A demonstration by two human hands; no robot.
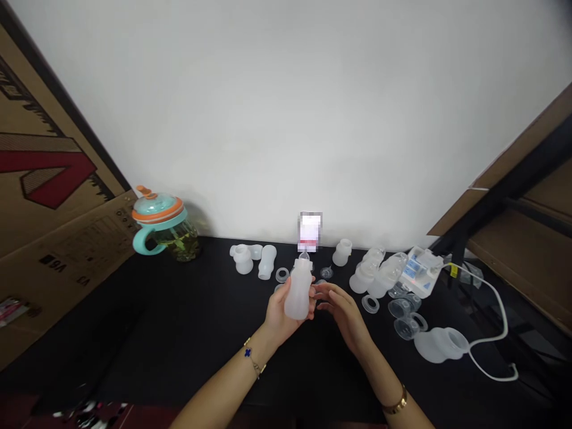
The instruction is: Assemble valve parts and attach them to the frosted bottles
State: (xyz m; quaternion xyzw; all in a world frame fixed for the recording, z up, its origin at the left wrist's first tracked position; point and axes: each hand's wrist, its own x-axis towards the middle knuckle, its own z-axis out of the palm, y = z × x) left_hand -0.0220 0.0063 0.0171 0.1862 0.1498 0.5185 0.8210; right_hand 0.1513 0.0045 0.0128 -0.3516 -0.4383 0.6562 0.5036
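My left hand [279, 310] is wrapped round a frosted white baby bottle [298, 295], which stands nearly upright above the black table with a clear nipple [304, 255] on top. My right hand [337, 304] is just right of the bottle, its fingers loosely curved and apart; nothing shows in it. Whether its fingertips touch the bottle or the left fingers, I cannot tell. Behind the hands lie a clear ring [282, 274] and a small clear nipple [326, 272]. Another ring [370, 304] lies to the right of my right hand.
Several white bottles [267, 262] are at the back left, with more capped bottles [388, 275] at the right. Beside these sit a white box [421, 271], clear cups [406, 328], a tilted bottle [441, 344] and a white cable [503, 310]. A teal-handled pitcher [167, 229] stands left; cardboard [67, 250] flanks the table [179, 322].
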